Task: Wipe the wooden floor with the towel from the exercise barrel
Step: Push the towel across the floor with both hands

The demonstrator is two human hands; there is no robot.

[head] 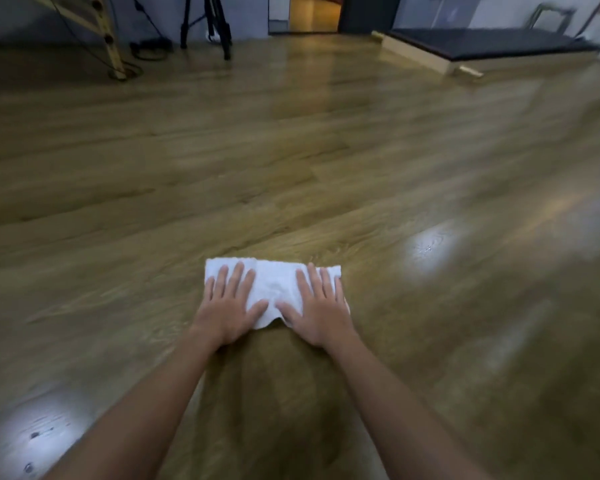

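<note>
A white folded towel (273,284) lies flat on the wooden floor (291,150) a little in front of me. My left hand (227,304) presses palm-down on the towel's left half, fingers spread. My right hand (321,306) presses palm-down on its right half, fingers spread too. Both arms stretch forward from the bottom of the view. The picture is blurred by motion. No exercise barrel shows in this view.
A wooden ladder frame (108,36) and a black tripod (208,26) with cables stand at the far left. A low platform with a dark mat (482,46) sits far right. An open doorway (314,12) lies straight ahead. Bare floor stretches between.
</note>
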